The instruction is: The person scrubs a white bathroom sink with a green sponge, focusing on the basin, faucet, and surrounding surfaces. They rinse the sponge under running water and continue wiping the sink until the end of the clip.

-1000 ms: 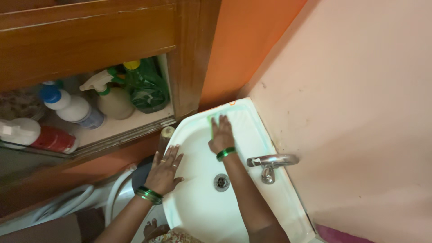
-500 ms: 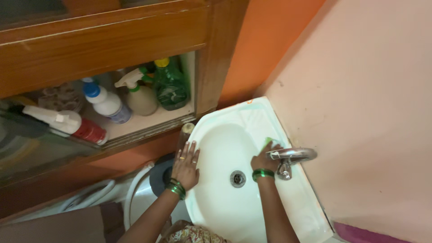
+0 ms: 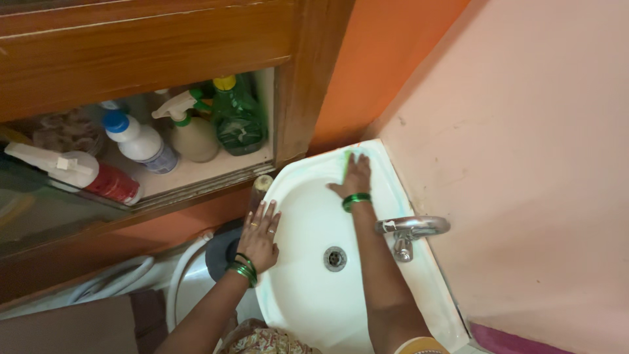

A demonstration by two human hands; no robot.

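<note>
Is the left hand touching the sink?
Touching. The head view shows the left hand lying flat, palm down, on the left rim of the white sink, with no gap between them.

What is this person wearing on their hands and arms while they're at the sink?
Both arms are bare, with no sleeves showing. The left hand has a stack of green bangles at the wrist and rings on two fingers. The right hand has a green bangle at its wrist too. No gloves on either hand. A patterned cloth garment shows at the bottom edge.
</note>
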